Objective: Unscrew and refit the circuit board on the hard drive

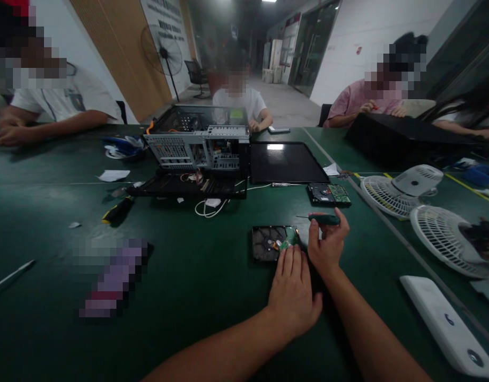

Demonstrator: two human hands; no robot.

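1. Head view: a hard drive (268,243) is seen lying flat on the green tabletop (212,297), its circuit board (289,239) turned up, in front of the person.
2. The left hand (294,289) is laid over the drive's near right part. Fingers extended and close together, tips on or just above the board; thumb held apart. Whether anything is pinched beneath them cannot be told.
3. A screwdriver (324,219) is held in the right hand (327,246), fingers curled around the handle, shaft pointed left, its tip clear of the drive.
4. A second hard drive (329,194) is set just beyond the screwdriver; an opened computer case (200,146) is seen farther off, to the left.
5. Handling, as judged: drive body rigid, compact, fairly heavy for its size; smooth metal, perhaps a little slippery. Board thin and stiff, easily scratched or cracked.
6. The drive is best gripped by its long metal side walls; the board, if touched, by its edges, with components left unpressed.
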